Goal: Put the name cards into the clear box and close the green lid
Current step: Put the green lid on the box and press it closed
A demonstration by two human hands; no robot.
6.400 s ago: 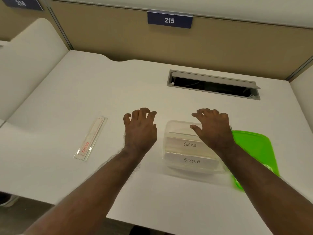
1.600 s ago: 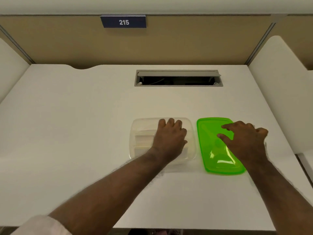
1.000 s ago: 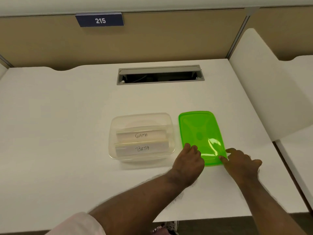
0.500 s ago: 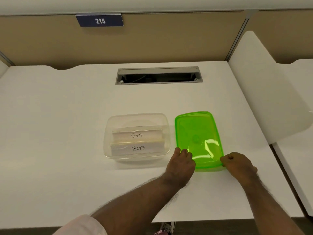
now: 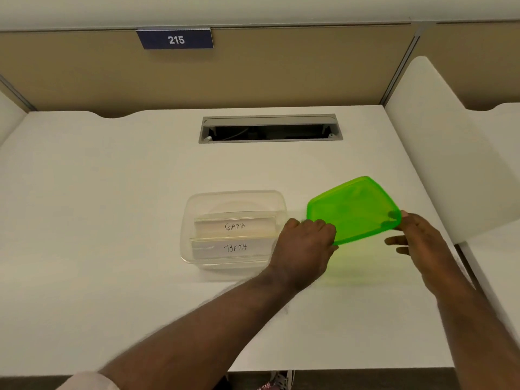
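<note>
The clear box [image 5: 197, 201] stands open on the white desk, left of centre. Inside it lie name cards, one marked GAMA [image 5: 235, 226] and one marked BETA [image 5: 235, 247] in front of it. The green lid [image 5: 354, 211] is lifted off the desk to the right of the box, tilted with its far edge up. My left hand [image 5: 305, 246] grips the lid's near left corner. My right hand [image 5: 419, 240] holds its near right corner with thumb on top and fingers spread beneath.
A grey cable slot [image 5: 270, 128] is cut into the desk behind the box. A beige partition with a sign reading 215 [image 5: 176, 39] closes the back. A white divider panel [image 5: 439, 142] rises at the right. The desk's front edge [image 5: 337, 368] runs close below my arms.
Both hands have taken the green lid by its near corners and raised it from the desk; it now tilts in the air. The box and cards have not moved.
</note>
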